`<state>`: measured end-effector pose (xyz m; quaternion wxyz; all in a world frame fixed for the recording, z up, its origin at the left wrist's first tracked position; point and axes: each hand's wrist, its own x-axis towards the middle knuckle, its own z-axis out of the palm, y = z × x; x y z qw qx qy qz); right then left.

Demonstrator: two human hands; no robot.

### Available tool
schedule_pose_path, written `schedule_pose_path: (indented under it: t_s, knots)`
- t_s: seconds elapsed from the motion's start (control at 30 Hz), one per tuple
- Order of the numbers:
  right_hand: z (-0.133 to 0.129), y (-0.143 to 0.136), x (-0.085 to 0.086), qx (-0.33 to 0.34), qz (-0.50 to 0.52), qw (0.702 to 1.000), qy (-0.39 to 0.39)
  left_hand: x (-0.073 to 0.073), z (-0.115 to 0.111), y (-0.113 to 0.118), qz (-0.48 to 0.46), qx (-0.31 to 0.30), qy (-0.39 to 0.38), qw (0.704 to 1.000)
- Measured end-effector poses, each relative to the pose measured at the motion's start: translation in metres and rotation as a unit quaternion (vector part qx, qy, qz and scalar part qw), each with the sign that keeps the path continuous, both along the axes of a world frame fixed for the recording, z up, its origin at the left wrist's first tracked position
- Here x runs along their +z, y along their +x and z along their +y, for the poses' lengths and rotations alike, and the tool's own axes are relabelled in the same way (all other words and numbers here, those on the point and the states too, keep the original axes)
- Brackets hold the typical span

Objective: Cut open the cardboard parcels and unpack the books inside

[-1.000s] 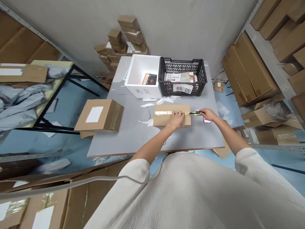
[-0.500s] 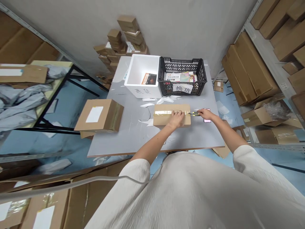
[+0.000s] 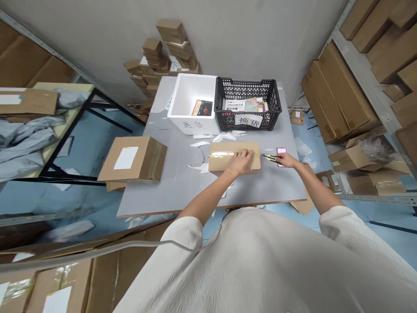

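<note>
A taped cardboard box [image 3: 221,163] lies on the grey table [image 3: 169,187]. My left hand [image 3: 241,162] rests on its top, fingers spread over the tape strip. To the right of the box, my right hand [image 3: 286,160] is closed round a yellow and black utility knife [image 3: 269,158], whose tip points at the box's right end with a small gap between them. Under and beside my right hand lies a phone [image 3: 281,151] with a lit pink screen, partly covered by the hand.
Behind the box stand a white foam bin [image 3: 195,126] and a black crate [image 3: 248,127] holding books. Paper scraps [image 3: 224,136] lie before them. A larger carton [image 3: 130,161] is at the table's left edge. Shelves with boxes [image 3: 342,95] flank the right side.
My right hand has moved right with the knife, whose tip has come away from the box's right end. My left hand remains on the box.
</note>
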<state>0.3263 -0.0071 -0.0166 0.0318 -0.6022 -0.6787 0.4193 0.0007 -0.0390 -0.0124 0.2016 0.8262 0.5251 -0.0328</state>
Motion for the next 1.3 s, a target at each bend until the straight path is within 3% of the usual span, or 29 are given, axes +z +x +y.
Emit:
schedule_pose_path:
  t_s: [0.23, 0.37, 0.53, 0.67, 1.0, 1.3]
  knots:
    - [-0.016, -0.002, 0.003, -0.092, 0.125, 0.988, -0.013, 0.004, 0.014, -0.004, -0.031, 0.109, 0.023, 0.993]
    - [-0.024, -0.010, 0.009, -0.076, 0.119, 0.989, 0.036, 0.002, 0.021, -0.005, -0.029, 0.130, 0.042, 0.990]
    - [-0.029, -0.015, 0.016, 0.037, 0.058, 0.989, 0.131, -0.002, 0.027, -0.007, -0.022, 0.107, 0.052, 0.993]
    - [-0.031, -0.016, 0.012, 0.106, -0.012, 0.981, 0.163, -0.004, 0.033, -0.005, -0.005, 0.077, 0.061, 0.995]
    - [-0.031, -0.014, -0.012, 0.120, -0.081, 0.967, 0.211, -0.014, 0.044, 0.003, 0.007, 0.058, 0.038, 0.998]
    - [-0.041, -0.019, -0.030, 0.072, -0.052, 0.968, 0.237, -0.020, 0.036, -0.003, -0.009, 0.032, 0.095, 0.995]
